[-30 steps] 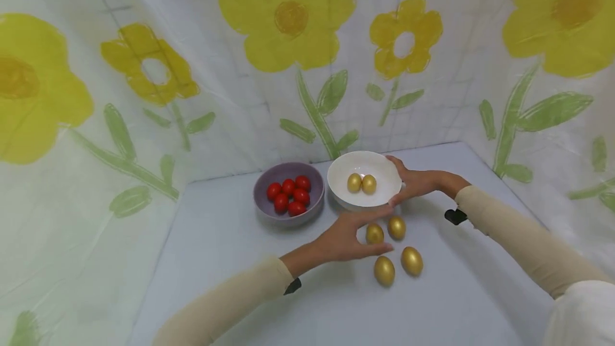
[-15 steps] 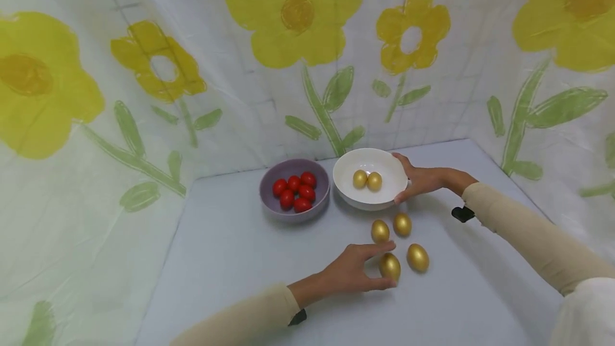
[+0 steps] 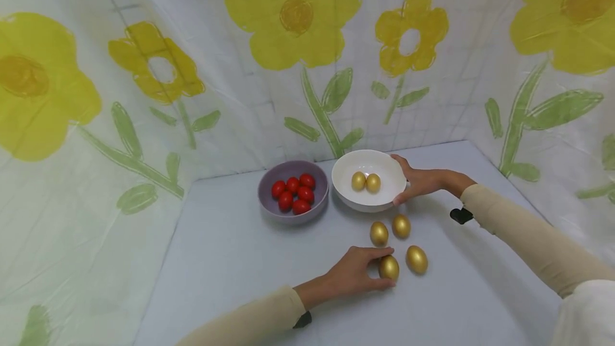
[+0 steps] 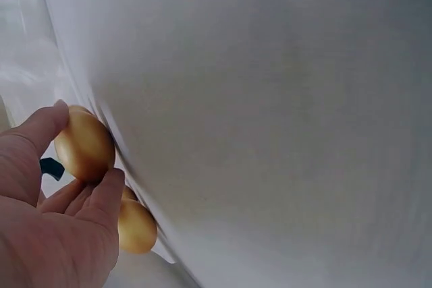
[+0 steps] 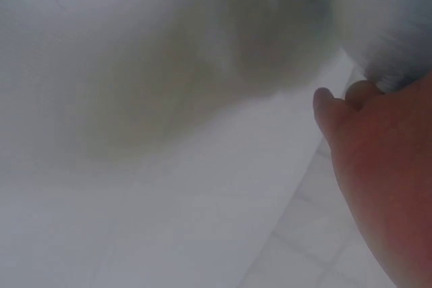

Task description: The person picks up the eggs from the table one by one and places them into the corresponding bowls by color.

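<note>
My left hand (image 3: 355, 272) has its thumb and fingers on either side of a golden egg (image 3: 389, 268) lying on the table. The left wrist view shows that egg (image 4: 86, 146) pinched between thumb and fingertips, with another golden egg (image 4: 138, 227) just beyond the fingers. At the back, my right hand (image 3: 422, 181) holds the right side of a white bowl (image 3: 367, 207), thumb in front and fingers behind. Two golden eggs lie in that bowl. Three more rest on the table: the near right egg (image 3: 416, 259), the rear left egg (image 3: 379, 233) and the rear right egg (image 3: 401, 226).
Left of the white bowl stands a purple bowl (image 3: 294, 220) with several red eggs (image 3: 285, 201) in it. Both bowls are close to the table's back edge. A flower-printed curtain (image 3: 230, 122) hangs behind and along the sides of the table (image 3: 230, 260).
My left hand has moved from beside the white bowl and rear eggs toward me, onto the near left golden egg. The right hand stays on the bowl. The head view has shifted slightly.
</note>
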Tool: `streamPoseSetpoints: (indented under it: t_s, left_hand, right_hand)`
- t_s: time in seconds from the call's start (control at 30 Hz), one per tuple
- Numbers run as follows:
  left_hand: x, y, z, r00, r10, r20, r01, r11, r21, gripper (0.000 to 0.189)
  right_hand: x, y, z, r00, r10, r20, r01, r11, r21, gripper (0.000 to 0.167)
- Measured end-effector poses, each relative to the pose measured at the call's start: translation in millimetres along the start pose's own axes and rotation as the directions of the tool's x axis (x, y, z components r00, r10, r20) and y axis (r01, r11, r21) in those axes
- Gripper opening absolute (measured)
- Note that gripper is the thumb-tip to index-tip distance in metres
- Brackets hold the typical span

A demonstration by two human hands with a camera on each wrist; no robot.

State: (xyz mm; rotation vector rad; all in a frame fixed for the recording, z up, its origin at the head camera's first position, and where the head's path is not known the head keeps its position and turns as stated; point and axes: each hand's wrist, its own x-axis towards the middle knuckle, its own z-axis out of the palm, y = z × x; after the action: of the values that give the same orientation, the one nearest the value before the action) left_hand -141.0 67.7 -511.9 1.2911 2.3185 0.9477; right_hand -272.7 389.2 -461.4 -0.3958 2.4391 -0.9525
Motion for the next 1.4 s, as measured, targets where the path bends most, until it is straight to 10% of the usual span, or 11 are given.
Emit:
streamPoseSetpoints:
  t_s: [0.47, 0.83, 1.03, 1.4]
  left_hand:
    - [9.2, 10.5, -14.3, 0.996, 0.087, 0.007, -0.085, 0.982, -0.169, 0.055]
    - [29.8, 29.7, -95.4, 0.970, 0.151, -0.190, -0.189, 0.961, -0.201, 0.057]
    - [56.0, 14.2, -149.3, 0.942, 0.084, -0.324, -0.132, 0.983, -0.128, 0.058]
    - [96.0, -13.8, -188.1, 0.977, -0.032, -0.209, 0.062, 0.989, 0.136, 0.061]
  right_hand:
    - [-2.8, 0.5, -0.2, 1.000, 0.004, -0.004, -0.004, 1.000, -0.011, 0.135]
    - [0.0, 3.9, -2.1, 1.000, -0.027, 0.015, 0.027, 1.000, -0.016, 0.138]
    - [-0.1, 1.8, -1.2, 0.999, -0.011, 0.032, 0.012, 1.000, -0.009, 0.139]
    - [1.2, 0.9, -2.2, 1.000, -0.008, 0.026, 0.008, 1.000, -0.027, 0.138]
